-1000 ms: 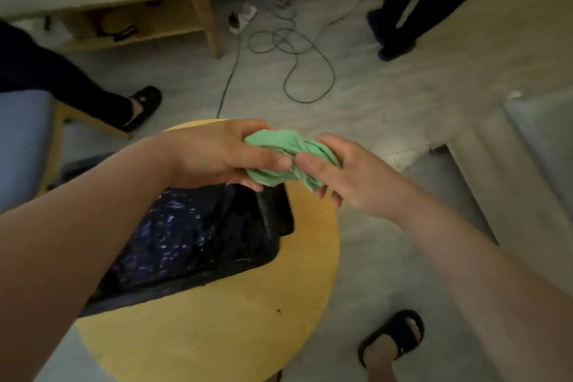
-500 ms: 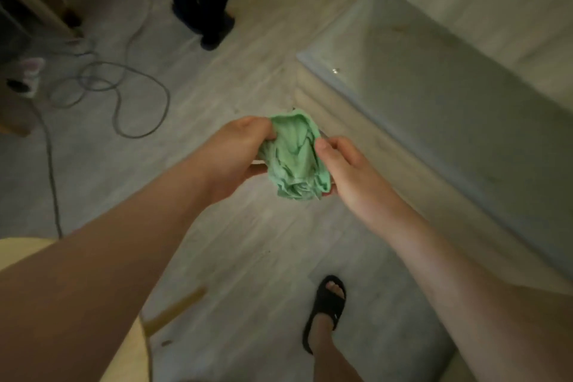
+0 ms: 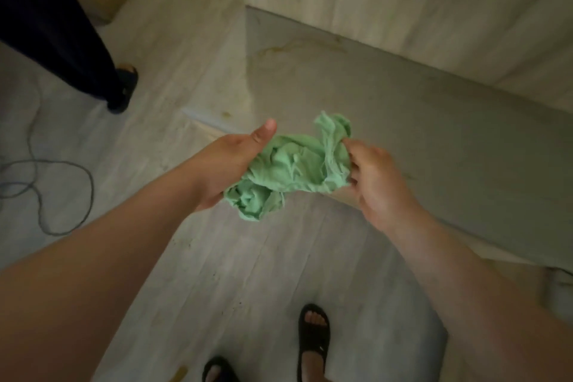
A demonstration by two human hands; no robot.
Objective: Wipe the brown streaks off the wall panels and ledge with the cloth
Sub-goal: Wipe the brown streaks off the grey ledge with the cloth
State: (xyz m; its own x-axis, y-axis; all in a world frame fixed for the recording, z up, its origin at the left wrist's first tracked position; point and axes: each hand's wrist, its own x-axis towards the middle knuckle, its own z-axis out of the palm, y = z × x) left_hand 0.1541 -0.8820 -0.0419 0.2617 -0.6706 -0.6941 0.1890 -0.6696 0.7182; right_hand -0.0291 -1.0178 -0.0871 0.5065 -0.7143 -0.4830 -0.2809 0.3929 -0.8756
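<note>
A person holds a crumpled, pale green cloth (image 3: 288,167) in both bare hands above a floor (image 3: 217,257) of pale, grey-washed wood-grain planks. The left hand (image 3: 229,164) grips the lower, bunched end of the thin, creased fabric, thumb raised along its edge and fingers hidden beneath the folds; the right hand (image 3: 378,183) pinches the frayed upper edge between its fingertips, so the soft cloth is stretched loosely between the two, in the air and touching no surface. Behind the hands runs the ledge (image 3: 418,121), a long, low step with a flat, smooth, dull grey top and a lighter wooden front edge, set against wall panels (image 3: 387,0) of pale, matt wood grain divided by thin straight seams. Thin brown streaks (image 3: 297,46) curl across the far end of the ledge, close to where it meets the panels, and a small brownish spot lies on the floor near the ledge's corner. Below, the person's feet stand in black open-toed sandals (image 3: 313,338) on the planks. At upper left, another person's leg in dark trousers (image 3: 62,24) ends in a dark sandal, and a thin grey cable (image 3: 62,189) loops loosely over the floor at the left edge. The light is dim and fine detail in the streaks is hard to make out.
</note>
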